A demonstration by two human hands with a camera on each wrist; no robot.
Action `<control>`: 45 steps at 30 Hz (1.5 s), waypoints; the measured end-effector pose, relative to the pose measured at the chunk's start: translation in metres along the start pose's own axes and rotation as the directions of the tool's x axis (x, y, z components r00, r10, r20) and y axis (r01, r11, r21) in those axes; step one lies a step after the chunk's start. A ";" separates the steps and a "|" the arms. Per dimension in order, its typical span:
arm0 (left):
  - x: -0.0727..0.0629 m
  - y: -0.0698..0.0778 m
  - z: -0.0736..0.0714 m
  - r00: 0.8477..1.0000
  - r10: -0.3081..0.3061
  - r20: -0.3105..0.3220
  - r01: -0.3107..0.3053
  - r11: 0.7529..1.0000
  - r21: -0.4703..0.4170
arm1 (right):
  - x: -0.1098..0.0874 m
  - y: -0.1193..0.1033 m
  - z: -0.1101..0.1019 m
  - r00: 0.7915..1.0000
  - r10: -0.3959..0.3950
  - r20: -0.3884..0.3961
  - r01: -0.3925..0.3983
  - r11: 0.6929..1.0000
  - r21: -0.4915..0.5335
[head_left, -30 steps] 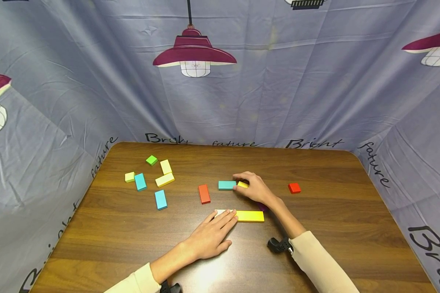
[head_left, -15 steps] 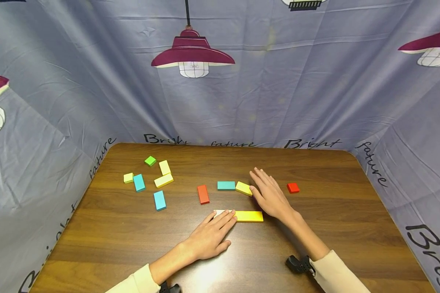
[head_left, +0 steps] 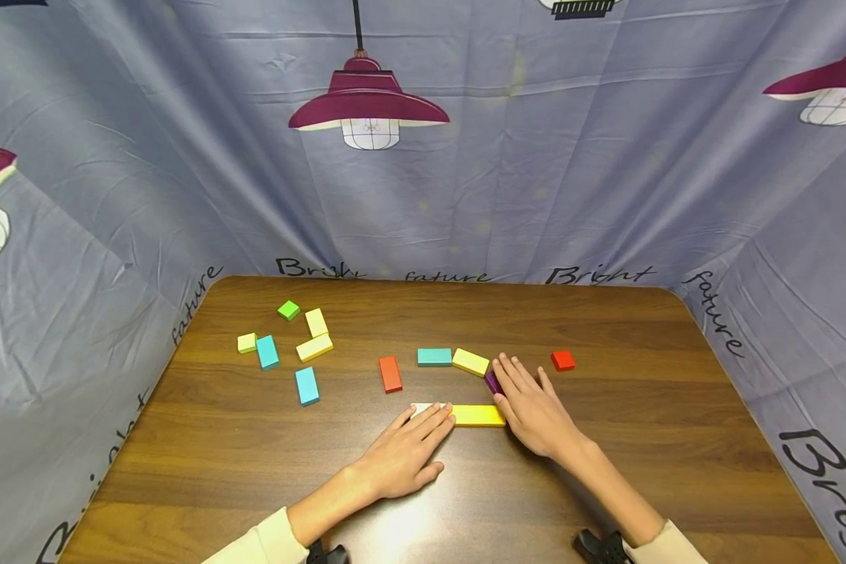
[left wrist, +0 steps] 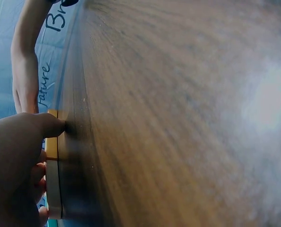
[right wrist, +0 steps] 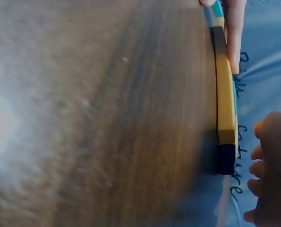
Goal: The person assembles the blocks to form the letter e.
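Observation:
My left hand (head_left: pixel 405 460) lies flat, fingers straight, its fingertips resting on a white block (head_left: pixel 421 408) that they mostly cover. End to end with it runs a long yellow block (head_left: pixel 479 416). At this block's right end, my right hand (head_left: pixel 536 411) is stretched out, its fingers partly over a purple block (head_left: pixel 493 382). In the right wrist view, the purple block looks dark (right wrist: pixel 226 159) and the right hand (right wrist: pixel 275 165) has its fingers apart from it. Just behind lie a pale yellow block (head_left: pixel 470 362) and a teal block (head_left: pixel 434 358), nearly touching.
A red block (head_left: pixel 391 374) lies left of the teal one, and a small red block (head_left: pixel 562 360) to the right. At the left of the wooden table (head_left: pixel 204 470) lie two blue blocks, several pale yellow blocks and a green block (head_left: pixel 289 310). A printed curtain (head_left: pixel 479 196) surrounds the table.
My right hand has let go of the pale yellow block, which now lies beside the teal one. It has drawn back toward me, over the purple block. The left hand has stayed put.

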State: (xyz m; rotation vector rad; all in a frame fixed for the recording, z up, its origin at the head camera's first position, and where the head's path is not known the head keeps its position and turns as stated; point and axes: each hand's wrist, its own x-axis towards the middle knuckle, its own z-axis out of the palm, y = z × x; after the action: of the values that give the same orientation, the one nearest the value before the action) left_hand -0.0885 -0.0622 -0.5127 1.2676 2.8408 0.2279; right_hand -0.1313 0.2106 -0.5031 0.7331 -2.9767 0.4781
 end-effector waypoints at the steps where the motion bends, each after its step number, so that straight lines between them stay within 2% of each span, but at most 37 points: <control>1: 0.000 0.000 0.000 1.000 0.000 0.002 0.000 1.000 -0.002 | -0.001 0.000 0.001 1.000 -0.001 0.004 0.001 1.000 0.001; 10: 0.002 0.000 0.002 1.000 0.011 -0.014 -0.011 1.000 0.012 | -0.011 -0.002 0.006 0.999 0.003 0.053 -0.003 1.000 0.009; 21: 0.008 -0.001 -0.008 1.000 0.003 0.002 -0.003 1.000 -0.008 | -0.009 0.001 0.010 0.999 -0.035 0.038 0.036 0.999 -0.014; 23: 0.009 -0.004 -0.011 1.000 0.003 -0.022 -0.004 0.999 -0.035 | -0.009 0.001 0.011 0.999 -0.041 0.035 0.041 0.999 -0.017; 25: 0.011 -0.009 -0.014 0.996 -0.027 -0.089 0.019 0.996 -0.083 | -0.009 0.002 0.010 0.999 -0.044 0.032 0.044 0.999 -0.021; 26: 0.011 -0.013 -0.015 0.988 -0.061 -0.139 0.046 0.993 -0.111 | -0.008 0.002 0.010 0.998 -0.045 0.032 0.046 0.999 -0.023; 27: 0.011 -0.018 -0.016 0.975 -0.107 -0.196 0.079 0.986 -0.147 | -0.008 0.002 0.010 0.998 -0.045 0.031 0.046 0.999 -0.026; 28: 0.011 -0.024 -0.016 0.953 -0.165 -0.254 0.120 0.975 -0.187 | -0.008 0.002 0.010 0.998 -0.046 0.031 0.047 0.998 -0.030; 29: 0.010 -0.030 -0.016 0.922 -0.231 -0.311 0.163 0.960 -0.227 | -0.008 0.002 0.010 0.998 -0.047 0.029 0.047 0.998 -0.032; 31: 0.009 -0.043 -0.015 0.844 -0.365 -0.393 0.260 0.919 -0.296 | -0.008 0.001 0.009 0.998 -0.049 0.028 0.050 0.998 -0.034; 33: 0.008 -0.055 -0.012 0.776 -0.477 -0.413 0.345 0.869 -0.355 | -0.008 0.000 0.009 0.998 -0.058 0.024 0.059 0.998 -0.035; 34: 0.007 -0.061 -0.011 0.753 -0.519 -0.405 0.383 0.846 -0.372 | -0.008 -0.001 0.009 0.998 -0.062 0.021 0.063 0.997 -0.036; 35: 0.006 -0.065 -0.010 0.736 -0.555 -0.387 0.416 0.823 -0.388 | -0.008 -0.001 0.009 0.998 -0.067 0.018 0.068 0.997 -0.035; 37: 0.006 -0.071 -0.008 0.717 -0.610 -0.339 0.469 0.781 -0.412 | -0.008 -0.002 0.009 0.997 -0.073 0.013 0.074 0.997 -0.039; 40: 0.009 -0.077 -0.006 0.705 -0.656 -0.271 0.522 0.737 -0.429 | -0.008 -0.002 0.010 0.997 -0.071 0.008 0.072 0.997 -0.043; 41: 0.011 -0.078 -0.006 0.703 -0.665 -0.253 0.534 0.728 -0.429 | -0.008 -0.003 0.009 0.997 -0.071 0.008 0.071 0.997 -0.044; 45: 0.017 -0.079 -0.007 0.709 -0.668 -0.226 0.554 0.725 -0.409 | -0.008 -0.003 0.009 0.998 -0.069 0.011 0.069 0.997 -0.044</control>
State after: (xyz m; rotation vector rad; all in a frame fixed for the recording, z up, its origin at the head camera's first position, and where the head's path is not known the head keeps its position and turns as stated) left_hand -0.1583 -0.1026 -0.5165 0.1624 3.1398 0.9189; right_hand -0.1226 0.2092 -0.5119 0.8328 -2.9491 0.4044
